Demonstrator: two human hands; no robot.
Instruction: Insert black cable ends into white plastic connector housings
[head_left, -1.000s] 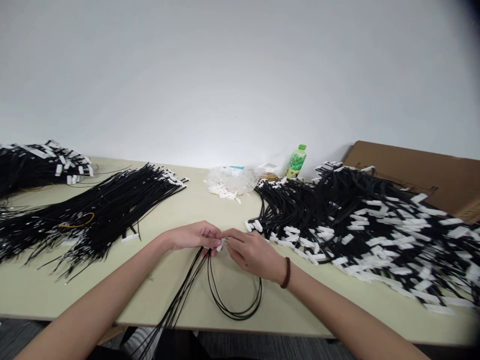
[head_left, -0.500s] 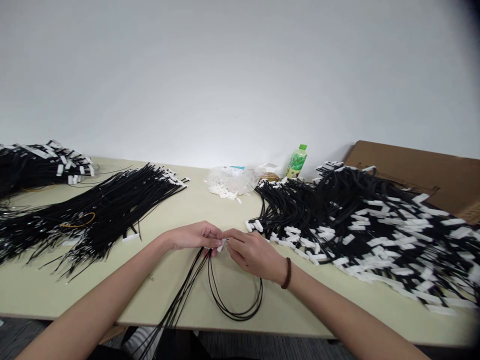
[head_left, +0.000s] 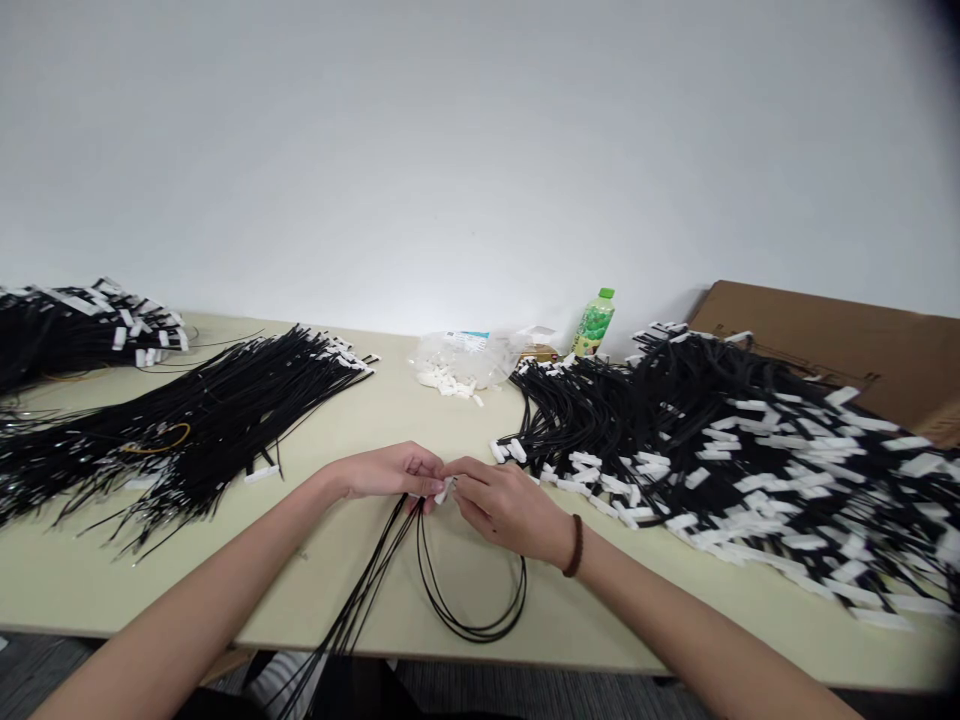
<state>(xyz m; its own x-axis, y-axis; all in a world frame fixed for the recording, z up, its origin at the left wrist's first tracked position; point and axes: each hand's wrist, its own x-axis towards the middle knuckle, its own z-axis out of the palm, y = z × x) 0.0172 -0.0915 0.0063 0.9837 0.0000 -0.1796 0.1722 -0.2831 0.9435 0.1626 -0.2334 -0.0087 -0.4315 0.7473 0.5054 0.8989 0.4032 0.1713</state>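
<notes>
My left hand (head_left: pixel 391 472) is closed, with thumb and fingers pinching a small white plastic connector (head_left: pixel 447 489). Several thin black wires (head_left: pixel 373 560) run from beneath this hand down over the table's front edge. My right hand (head_left: pixel 508 508), wearing a brown band at the wrist, meets it from the right with its fingertips pinched at the connector. Between the two hands hangs a loop of black wires (head_left: pixel 480 634), whose right side rises to my right hand. The fingers hide the wire ends and part of the connector.
Black wire bundles (head_left: pixel 217 410) lie at left, and a large heap of white-ended wires (head_left: pixel 675 420) at right. Behind stand a clear bag (head_left: pixel 487 362) of white connectors, a green-capped bottle (head_left: pixel 594 323) and a cardboard box (head_left: pixel 817 340). The table's front edge is close.
Almost nothing differs. The white connector between my fingertips looks slightly shifted in angle; both hands keep their places.
</notes>
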